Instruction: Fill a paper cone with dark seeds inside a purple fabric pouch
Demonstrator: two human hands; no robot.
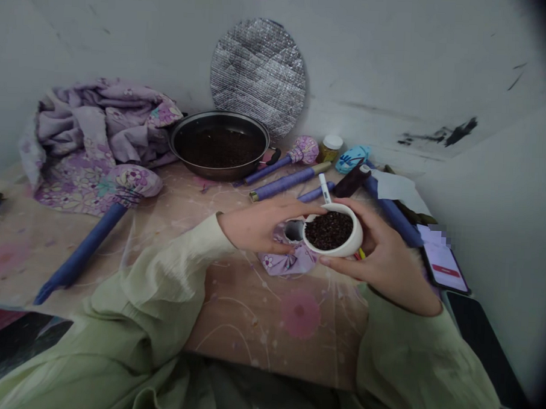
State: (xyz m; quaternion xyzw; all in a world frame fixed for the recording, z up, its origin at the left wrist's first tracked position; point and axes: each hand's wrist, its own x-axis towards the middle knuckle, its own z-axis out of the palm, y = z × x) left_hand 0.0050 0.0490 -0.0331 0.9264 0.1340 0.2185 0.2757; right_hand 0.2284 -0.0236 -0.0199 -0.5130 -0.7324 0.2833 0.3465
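My right hand [384,251] grips a small white bowl [355,238] from its right side, thumb and fingers spread round the wall. Dark brown grains [330,230] fill the bowl, which tilts a little toward me. To its left, my left hand [263,225] curls round a short tube [293,231] with a round grey opening facing up. Purple floral cloth [291,262] surrounds the tube and spreads out below it. A left fingertip reaches the bowl's rim. Part of the tube is hidden by the left fingers and the bowl.
Behind stands a dark pan [218,166] of brown grains, before a silver quilted disc [259,77]. Blue-wrapped sticks with padded ends [87,250], a lidded jar [330,150] and a white marker [324,188] lie around. Floral cloth [99,136] is heaped left; a phone [446,260] lies right.
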